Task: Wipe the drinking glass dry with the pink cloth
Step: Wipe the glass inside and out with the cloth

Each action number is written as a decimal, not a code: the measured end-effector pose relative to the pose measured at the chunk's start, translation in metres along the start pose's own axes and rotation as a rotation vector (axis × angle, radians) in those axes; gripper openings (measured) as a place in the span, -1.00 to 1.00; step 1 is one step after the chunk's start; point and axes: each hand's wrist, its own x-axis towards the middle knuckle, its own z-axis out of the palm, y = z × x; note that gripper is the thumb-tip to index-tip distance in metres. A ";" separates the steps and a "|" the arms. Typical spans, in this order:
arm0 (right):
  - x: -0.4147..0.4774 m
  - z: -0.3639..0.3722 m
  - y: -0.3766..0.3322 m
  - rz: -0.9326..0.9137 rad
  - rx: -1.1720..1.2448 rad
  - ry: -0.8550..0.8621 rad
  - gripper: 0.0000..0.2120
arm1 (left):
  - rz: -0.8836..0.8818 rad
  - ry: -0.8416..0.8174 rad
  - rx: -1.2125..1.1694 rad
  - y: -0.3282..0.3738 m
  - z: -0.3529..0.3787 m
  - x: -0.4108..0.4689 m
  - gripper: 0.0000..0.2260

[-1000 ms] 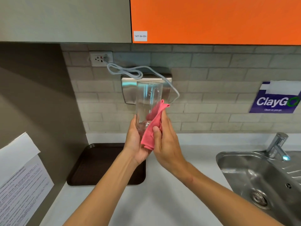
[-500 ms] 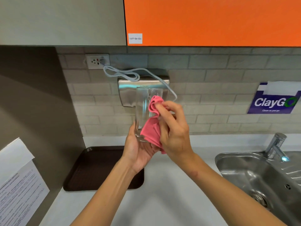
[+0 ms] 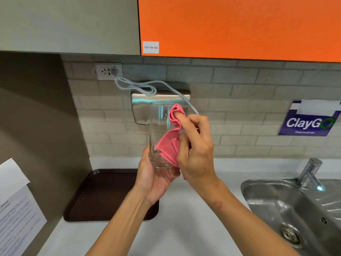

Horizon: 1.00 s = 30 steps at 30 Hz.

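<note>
Behind the upright glass (image 3: pixel 160 133), gripped by left fingers (image 3: pixel 145 156), a dispenser (image 3: pixel 142 106); right fingers (image 3: pixel 186 122) pinch the pink cloth (image 3: pixel 170 145).

A brown tray (image 3: pixel 103 196) lies on the white counter (image 3: pixel 184 228), well left of the steel sink (image 3: pixel 287 209) and its tap (image 3: pixel 310 172).

The cupboard label (image 3: pixel 150 47) reads "TA7F-BA-004"; the blue wall sign (image 3: pixel 310 121) reads "ClayGo".
</note>
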 end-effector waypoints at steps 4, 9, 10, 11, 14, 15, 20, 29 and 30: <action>-0.024 -0.001 -0.006 -0.006 -0.010 -0.099 -0.64 | -0.024 -0.004 -0.068 0.001 -0.002 0.001 -0.44; 0.005 -0.006 0.002 0.026 -0.009 -0.003 -0.60 | -0.008 -0.008 0.004 -0.002 0.004 0.003 -0.46; 0.010 -0.007 0.003 0.025 -0.008 0.015 -0.60 | 0.000 -0.027 0.011 -0.002 0.005 0.005 -0.47; 0.010 -0.007 0.004 0.020 -0.002 0.014 -0.60 | 0.007 -0.051 0.005 -0.002 0.007 0.007 -0.48; -0.007 -0.007 0.000 0.022 0.013 -0.061 -0.60 | -0.015 -0.101 -0.054 0.001 0.008 0.010 -0.49; -0.009 -0.008 0.000 0.026 0.008 -0.071 -0.61 | -0.021 -0.105 -0.059 0.001 0.007 0.009 -0.47; 0.017 -0.013 0.009 0.060 -0.015 0.027 -0.63 | -0.018 -0.043 0.014 -0.004 0.007 0.014 -0.47; 0.020 -0.018 0.012 0.059 -0.005 0.031 -0.65 | -0.025 -0.040 0.027 -0.005 0.007 0.016 -0.45; 0.025 -0.017 0.013 0.053 -0.003 0.051 -0.66 | -0.020 -0.034 0.030 -0.005 0.009 0.017 -0.46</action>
